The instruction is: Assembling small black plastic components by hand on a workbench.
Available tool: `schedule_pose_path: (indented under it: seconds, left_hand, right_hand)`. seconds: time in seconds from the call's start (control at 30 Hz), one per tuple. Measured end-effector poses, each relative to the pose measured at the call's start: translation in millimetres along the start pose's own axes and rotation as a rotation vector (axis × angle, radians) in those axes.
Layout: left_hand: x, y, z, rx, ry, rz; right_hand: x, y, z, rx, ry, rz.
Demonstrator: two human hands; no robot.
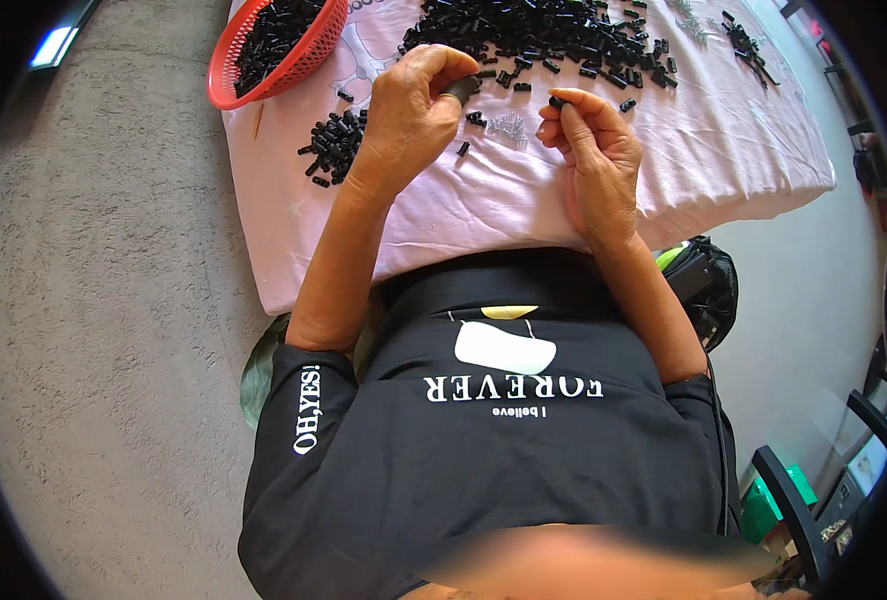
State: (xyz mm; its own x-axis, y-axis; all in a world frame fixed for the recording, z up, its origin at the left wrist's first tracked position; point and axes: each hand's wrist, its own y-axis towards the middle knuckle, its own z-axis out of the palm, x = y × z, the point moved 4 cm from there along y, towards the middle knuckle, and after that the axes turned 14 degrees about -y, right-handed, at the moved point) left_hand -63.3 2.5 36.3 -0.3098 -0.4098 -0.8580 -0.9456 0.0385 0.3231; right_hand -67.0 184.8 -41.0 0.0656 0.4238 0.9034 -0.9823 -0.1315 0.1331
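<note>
While the right hand pinches a black fitting, left hand grip indeterminable, the small pile appears finished, large heap outstanding.

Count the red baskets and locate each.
1: the red basket, holding black parts, at the left edge of the pink tablecloth, left of the left hand. Others may lie out of frame.
</note>
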Motion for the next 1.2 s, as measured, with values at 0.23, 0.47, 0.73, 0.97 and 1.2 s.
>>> schedule_pose_path:
  seconds: [0.23, 0.47, 0.73, 0.97, 1.2]
  left_hand:
    - [5, -7, -2, 0.046, 0.079, -0.039]
    - [7, -14, -4, 0.052, -0.068, -0.183]
    - [3, -16, 9, 0.048, -0.132, -0.07]
    - [2, -18, 12, -0.017, -0.266, -0.131]
    - [-1, -17, 13, -0.05, -0.265, -0.072]
  right_hand:
    - [5, -1, 4, 0.031, 0.008, 0.028]
    - [3, -1, 4, 0.055, -0.043, 0.0]
    - [4, -2, 5, 0.06, -0.01, -0.014]
    - [4, -2, 4, 0.061, -0.019, 0.01]
    - [3, -1, 3, 0.04, 0.026, -0.005]
